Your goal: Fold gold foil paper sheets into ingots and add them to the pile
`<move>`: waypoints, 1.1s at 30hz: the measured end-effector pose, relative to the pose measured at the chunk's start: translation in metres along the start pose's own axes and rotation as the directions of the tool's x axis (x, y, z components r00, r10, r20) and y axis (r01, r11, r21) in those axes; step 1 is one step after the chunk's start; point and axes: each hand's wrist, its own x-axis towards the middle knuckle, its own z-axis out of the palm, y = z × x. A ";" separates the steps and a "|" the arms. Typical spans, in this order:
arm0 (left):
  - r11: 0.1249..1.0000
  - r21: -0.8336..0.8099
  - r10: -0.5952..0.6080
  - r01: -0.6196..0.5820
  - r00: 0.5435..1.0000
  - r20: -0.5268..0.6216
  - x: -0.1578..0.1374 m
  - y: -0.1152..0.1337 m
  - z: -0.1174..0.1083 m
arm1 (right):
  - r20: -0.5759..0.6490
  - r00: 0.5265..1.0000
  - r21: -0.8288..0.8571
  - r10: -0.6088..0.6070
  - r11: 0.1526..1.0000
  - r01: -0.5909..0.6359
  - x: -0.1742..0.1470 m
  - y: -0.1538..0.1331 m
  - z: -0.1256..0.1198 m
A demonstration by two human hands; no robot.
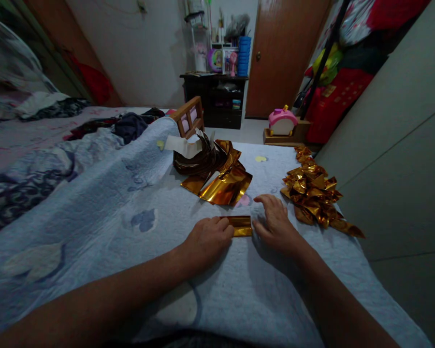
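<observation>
Lying flat on the blue quilt, the folded gold strip has the left hand over its left end, fingers curled, any grip underneath hidden from us! Just beside the strip's right end, the right hand is wide open, thumb and forefinger spread, nothing visibly held. Beyond the strip, a loose stack of gold sheets; to the strip's right, heaped folded gold pieces!

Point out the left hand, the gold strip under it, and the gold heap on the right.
Left hand (209,238): head view, back of the hand.
Gold strip (242,225): head view, uncovered part.
Gold heap (312,191): head view, around its middle.
</observation>
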 end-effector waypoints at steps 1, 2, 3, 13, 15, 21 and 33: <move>0.999 -0.029 -0.021 0.020 1.000 -0.016 0.002 -0.002 0.000 | -0.028 0.999 0.049 -0.041 0.998 0.042 0.001 -0.004 -0.002; 0.998 -0.058 -0.039 0.037 0.999 -0.032 0.004 -0.004 0.001 | -0.043 0.996 0.083 -0.081 0.993 0.084 0.001 -0.008 -0.004; 0.996 -0.087 -0.040 0.037 0.999 -0.037 0.004 -0.006 0.001 | -0.025 0.993 0.100 -0.118 0.988 0.120 0.000 -0.012 -0.005; 0.991 -0.044 0.113 -0.126 0.969 -0.220 0.000 -0.015 0.019 | 0.151 0.960 0.020 -0.236 0.972 0.236 -0.001 -0.025 0.011; 0.987 -0.010 0.152 -0.159 0.957 -0.247 0.000 -0.015 0.021 | 0.134 0.962 -0.005 -0.237 0.971 0.240 0.001 -0.026 0.012; 0.985 -0.061 0.128 -0.160 0.926 -0.354 0.003 -0.018 0.023 | 0.064 0.958 -0.046 -0.279 0.958 0.282 0.003 -0.028 0.017; 0.980 -0.128 0.085 -0.154 0.899 -0.430 0.004 -0.026 0.018 | -0.162 0.914 -0.039 -0.373 0.928 0.371 0.006 -0.022 0.027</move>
